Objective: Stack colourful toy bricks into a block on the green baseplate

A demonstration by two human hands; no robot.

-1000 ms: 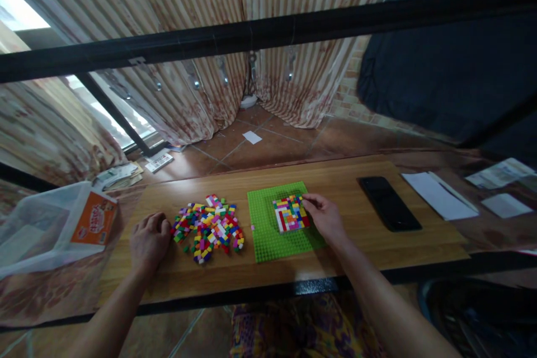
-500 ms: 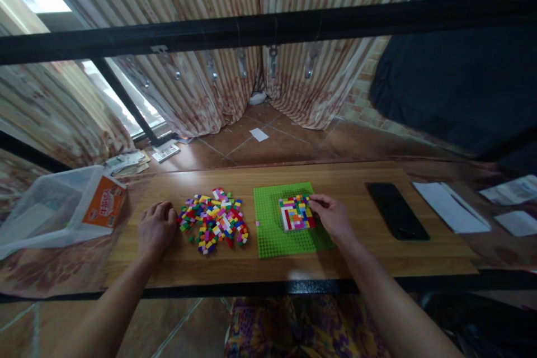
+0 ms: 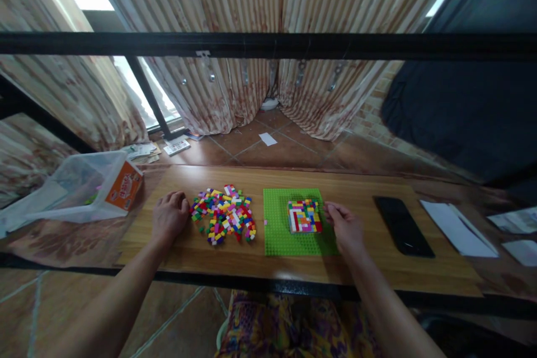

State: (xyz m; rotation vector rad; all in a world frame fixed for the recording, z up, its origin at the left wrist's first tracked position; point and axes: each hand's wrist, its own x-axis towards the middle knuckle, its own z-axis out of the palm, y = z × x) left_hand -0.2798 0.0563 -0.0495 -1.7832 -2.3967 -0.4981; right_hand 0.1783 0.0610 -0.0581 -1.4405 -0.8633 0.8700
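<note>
Palm down on the wooden table, my left hand (image 3: 170, 215) rests with loosely bent fingers and nothing visible in it. It lies just left of a loose pile of small multicoloured toy bricks (image 3: 224, 215). A green studded baseplate (image 3: 277, 240) lies right of the pile. On it stands a low, block-shaped build of colourful bricks (image 3: 305, 216), with white and red pieces on its left side. My right hand (image 3: 346, 226) hovers by the plate's right edge, a small gap from the build. Its thumb and index finger are pinched together; whatever is between them is too small to make out.
A black phone (image 3: 403, 226) lies on the table (image 3: 251, 271) at the right, with white paper (image 3: 457, 227) beyond it. On the left stands a clear plastic bin (image 3: 90, 179) with an orange label. A black metal bar (image 3: 268, 46) crosses behind the table.
My right hand has drawn back a little to the right, off the build's upper right corner. My left hand stays beside the pile. The whole view has shifted slightly.
</note>
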